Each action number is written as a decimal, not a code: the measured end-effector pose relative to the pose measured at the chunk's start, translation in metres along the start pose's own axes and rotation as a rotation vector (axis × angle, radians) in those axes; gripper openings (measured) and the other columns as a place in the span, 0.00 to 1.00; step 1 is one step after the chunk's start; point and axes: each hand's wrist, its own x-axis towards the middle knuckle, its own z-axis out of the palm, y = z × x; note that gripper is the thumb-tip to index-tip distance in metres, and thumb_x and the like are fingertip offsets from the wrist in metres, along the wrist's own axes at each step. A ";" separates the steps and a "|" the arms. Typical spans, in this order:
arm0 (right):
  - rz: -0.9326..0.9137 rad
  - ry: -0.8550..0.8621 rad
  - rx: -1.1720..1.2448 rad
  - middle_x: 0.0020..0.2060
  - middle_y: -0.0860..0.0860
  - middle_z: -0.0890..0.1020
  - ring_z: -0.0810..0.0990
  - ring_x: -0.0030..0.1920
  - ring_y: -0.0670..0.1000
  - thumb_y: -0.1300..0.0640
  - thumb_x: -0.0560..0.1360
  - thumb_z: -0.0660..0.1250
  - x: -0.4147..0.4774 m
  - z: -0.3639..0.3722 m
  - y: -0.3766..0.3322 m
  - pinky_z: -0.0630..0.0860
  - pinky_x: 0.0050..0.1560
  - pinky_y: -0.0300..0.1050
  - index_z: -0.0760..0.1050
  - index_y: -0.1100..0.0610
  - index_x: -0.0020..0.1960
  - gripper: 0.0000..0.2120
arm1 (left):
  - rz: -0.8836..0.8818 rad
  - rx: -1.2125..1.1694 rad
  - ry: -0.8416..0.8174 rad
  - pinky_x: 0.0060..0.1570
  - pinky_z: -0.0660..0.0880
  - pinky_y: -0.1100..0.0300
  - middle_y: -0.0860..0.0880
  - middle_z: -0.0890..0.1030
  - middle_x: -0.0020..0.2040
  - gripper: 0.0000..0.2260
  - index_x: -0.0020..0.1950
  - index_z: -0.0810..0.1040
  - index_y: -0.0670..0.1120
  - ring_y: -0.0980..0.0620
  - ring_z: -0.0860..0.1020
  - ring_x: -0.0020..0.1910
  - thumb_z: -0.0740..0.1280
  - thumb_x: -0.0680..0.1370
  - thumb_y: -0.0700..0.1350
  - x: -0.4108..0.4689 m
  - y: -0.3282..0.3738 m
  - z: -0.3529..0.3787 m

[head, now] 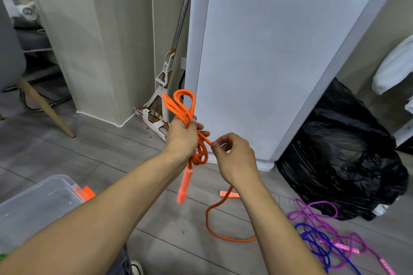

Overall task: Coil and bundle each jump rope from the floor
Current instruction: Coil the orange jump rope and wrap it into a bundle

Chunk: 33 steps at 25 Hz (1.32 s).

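Gripping orange rope [182, 108] coils mid-frame, left hand [182, 138]; right hand [234, 158] pinches the free strand. Purple rope [312, 210], blue rope [312, 236] floored lower right. Limp, light cord; likely best pinched near coils.

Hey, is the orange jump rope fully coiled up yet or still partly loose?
Partly coiled. The left hand grips several loops of the orange rope; the right hand pinches a strand whose tail lies loose on the floor.

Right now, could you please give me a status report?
Left hand grips orange rope coils. Right hand pinches its free strand. Tail on floor; purple rope and blue rope untouched.
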 end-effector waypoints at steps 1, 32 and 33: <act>0.004 -0.082 -0.032 0.40 0.47 0.82 0.77 0.36 0.43 0.53 0.79 0.66 0.001 -0.002 0.004 0.68 0.31 0.33 0.81 0.52 0.50 0.06 | -0.001 -0.035 0.038 0.43 0.81 0.47 0.45 0.78 0.40 0.05 0.51 0.72 0.44 0.48 0.82 0.33 0.58 0.84 0.40 0.006 0.003 -0.005; -0.062 -0.087 0.203 0.37 0.50 0.85 0.83 0.36 0.46 0.61 0.77 0.70 0.011 -0.036 0.010 0.79 0.44 0.44 0.76 0.53 0.48 0.05 | 0.226 0.580 -0.689 0.53 0.81 0.50 0.50 0.83 0.45 0.06 0.56 0.76 0.47 0.51 0.84 0.45 0.60 0.83 0.44 -0.024 0.013 -0.015; -0.067 -0.073 0.202 0.38 0.50 0.85 0.83 0.38 0.47 0.60 0.76 0.71 0.011 -0.036 0.010 0.80 0.45 0.46 0.75 0.53 0.47 0.06 | 0.183 0.553 -0.724 0.51 0.82 0.52 0.48 0.82 0.44 0.05 0.54 0.76 0.47 0.50 0.84 0.44 0.61 0.83 0.45 -0.025 0.012 -0.015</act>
